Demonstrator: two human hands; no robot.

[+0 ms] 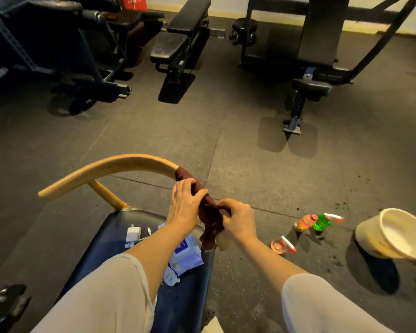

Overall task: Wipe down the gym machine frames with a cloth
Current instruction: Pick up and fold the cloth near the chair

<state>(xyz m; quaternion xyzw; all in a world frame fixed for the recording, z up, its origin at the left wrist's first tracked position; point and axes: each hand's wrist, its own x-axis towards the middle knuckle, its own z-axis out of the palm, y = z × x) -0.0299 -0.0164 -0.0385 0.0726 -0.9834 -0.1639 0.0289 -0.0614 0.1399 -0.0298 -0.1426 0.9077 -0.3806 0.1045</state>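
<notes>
The dark red cloth (pixel 208 210) is wrapped over the right end of a curved wooden rail (pixel 111 168) on a chair, so that stretch of rail is hidden. The left hand (pixel 185 203) curls over the cloth from above and grips it against the rail; the right hand (pixel 238 218) pinches the cloth's lower bunch, with a loose tail hanging beneath — the fingertips of both hands are mostly buried in fabric. Both forearms come in from the near edge in pale sleeves (pixel 101 299).

On the chair's dark seat (pixel 99 248), partly behind the left forearm, lie a white charger (pixel 133 234) and a blue wipes packet (pixel 186 253); its print is too small to read. On the floor to the right stand an orange bottle (pixel 304 222) and a green spray bottle (pixel 322 221), with a third spray bottle (pixel 282 245) nearer. A cream basin (pixel 394 234) lies tilted at the right edge, cut off by it.

Far off stand black gym machine frames (pixel 305 75) and a bench (pixel 180 37) — dim, with their tops out of view.
</notes>
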